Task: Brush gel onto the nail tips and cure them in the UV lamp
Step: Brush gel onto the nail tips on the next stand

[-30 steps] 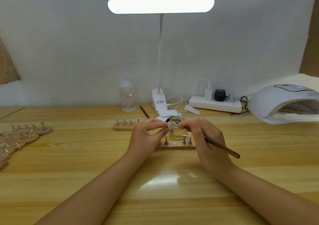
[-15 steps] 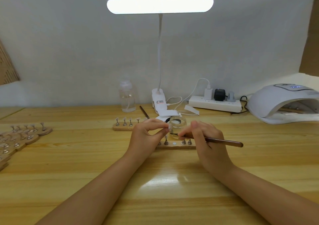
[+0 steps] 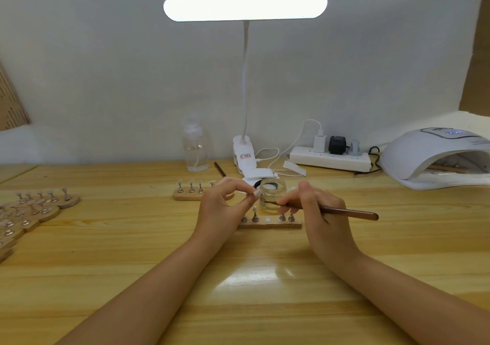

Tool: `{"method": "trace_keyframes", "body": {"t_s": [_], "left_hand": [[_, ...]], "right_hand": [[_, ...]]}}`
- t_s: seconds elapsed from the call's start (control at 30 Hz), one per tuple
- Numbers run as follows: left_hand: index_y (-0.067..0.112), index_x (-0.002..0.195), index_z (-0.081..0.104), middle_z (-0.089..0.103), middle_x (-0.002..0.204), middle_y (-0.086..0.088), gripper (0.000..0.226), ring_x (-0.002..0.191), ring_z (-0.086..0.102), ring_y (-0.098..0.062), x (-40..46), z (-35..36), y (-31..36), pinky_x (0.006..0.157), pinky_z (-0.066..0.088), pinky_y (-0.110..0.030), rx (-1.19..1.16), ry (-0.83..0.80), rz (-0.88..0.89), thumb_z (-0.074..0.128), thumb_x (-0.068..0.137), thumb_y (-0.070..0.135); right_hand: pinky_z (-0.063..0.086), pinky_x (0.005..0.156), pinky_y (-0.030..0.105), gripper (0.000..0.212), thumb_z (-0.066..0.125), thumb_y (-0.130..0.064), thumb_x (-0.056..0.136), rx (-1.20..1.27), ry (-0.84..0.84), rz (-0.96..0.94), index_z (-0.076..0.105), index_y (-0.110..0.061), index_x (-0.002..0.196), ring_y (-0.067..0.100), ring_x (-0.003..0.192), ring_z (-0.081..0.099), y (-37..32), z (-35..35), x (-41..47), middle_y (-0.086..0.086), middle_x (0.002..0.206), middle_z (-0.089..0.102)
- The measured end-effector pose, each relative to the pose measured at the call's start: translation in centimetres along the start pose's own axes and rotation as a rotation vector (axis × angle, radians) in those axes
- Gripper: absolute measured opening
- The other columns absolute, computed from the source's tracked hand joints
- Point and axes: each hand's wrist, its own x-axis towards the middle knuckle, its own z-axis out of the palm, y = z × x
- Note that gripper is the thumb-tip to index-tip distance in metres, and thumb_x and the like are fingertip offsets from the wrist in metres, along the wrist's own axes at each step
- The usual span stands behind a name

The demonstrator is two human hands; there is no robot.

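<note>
- Nail tip (image 3: pixel 256 192): a single pale tip on a small stand, pinched between thumb and forefinger of the left hand (image 3: pixel 222 207), just above the wooden table (image 3: pixel 132 238), near the middle of the view.
- Brush (image 3: pixel 326 210): the right hand (image 3: pixel 322 217) pinches it near the bristle end; the brown handle points toward 3 o'clock and the dark bristles reach toward the held tip, in front of the jar.
- Gel jar (image 3: pixel 273 194): small, clear glass, open at the top, standing between the two hands at 12 o'clock from the holder strip.
- Holder strip (image 3: pixel 269 221): a wooden bar below the hands with four small stands upright on it and one bare round spot in the middle.
- Second strip (image 3: pixel 189 193): at 10 o'clock from the left hand, carrying more tips on stands.
- UV lamp (image 3: pixel 434 156): a white dome at 2 o'clock, well apart from the hands, its mouth facing the person; a wooden strip lies inside.
- Desk lamp (image 3: pixel 245 7): lit, at 12 o'clock, with a clear bottle (image 3: pixel 195 150) beside its clip base and a power strip (image 3: pixel 330 158) to the right.
- More holder pieces (image 3: pixel 34 212) are heaped at 9 o'clock.
</note>
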Motion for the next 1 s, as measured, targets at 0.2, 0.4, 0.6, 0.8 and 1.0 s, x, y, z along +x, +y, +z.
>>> {"method": "trace_keyframes", "body": {"t_s": [0.2,0.4,0.6,0.8,1.0], "left_hand": [[0.033,0.067,0.064,0.064,0.069,0.021,0.023,0.079,0.058,0.006,0.00,0.06,0.02,0.075,0.041,-0.006,-0.001,0.019,-0.039,0.073,0.074,0.013],[0.031,0.067,0.065,0.065,0.071,0.014,0.024,0.077,0.058,0.002,0.08,0.12,-0.07,0.074,0.042,-0.008,-0.005,0.025,-0.024,0.075,0.072,0.009],[0.032,0.067,0.065,0.064,0.069,0.016,0.027,0.075,0.058,0.005,0.12,0.11,-0.08,0.074,0.040,-0.004,0.009,0.017,-0.002,0.075,0.071,0.008],[0.034,0.066,0.063,0.063,0.066,0.017,0.029,0.073,0.057,0.009,0.09,0.12,-0.04,0.072,0.039,-0.003,0.016,0.025,-0.007,0.075,0.071,0.008],[0.034,0.065,0.063,0.062,0.062,0.020,0.028,0.072,0.057,0.010,0.04,0.08,0.01,0.072,0.039,-0.002,0.006,0.022,-0.032,0.075,0.071,0.009]], "right_hand": [[0.048,0.076,0.026,0.030,0.033,-0.034,0.090,-0.150,-0.020,-0.132,0.062,-0.030,0.085,0.000,0.083,0.059,-0.21,0.12,0.18,-0.027,0.080,0.059],[0.042,0.074,0.018,0.034,0.036,-0.033,0.092,-0.248,-0.106,-0.191,0.068,-0.024,0.092,0.002,0.079,0.058,-0.05,0.35,-0.02,-0.019,0.081,0.064],[0.039,0.077,0.016,0.043,0.033,-0.031,0.092,-0.184,-0.050,-0.177,0.072,-0.017,0.080,-0.002,0.072,0.059,0.08,0.22,-0.15,-0.015,0.075,0.067],[0.040,0.079,0.016,0.041,0.033,-0.037,0.091,-0.204,-0.075,-0.142,0.071,-0.021,0.086,0.002,0.079,0.060,0.09,0.41,-0.11,-0.012,0.079,0.068],[0.043,0.075,0.020,0.039,0.034,-0.033,0.091,-0.209,-0.035,-0.170,0.070,-0.019,0.086,0.003,0.078,0.059,-0.13,0.29,-0.09,-0.016,0.078,0.063]]}}
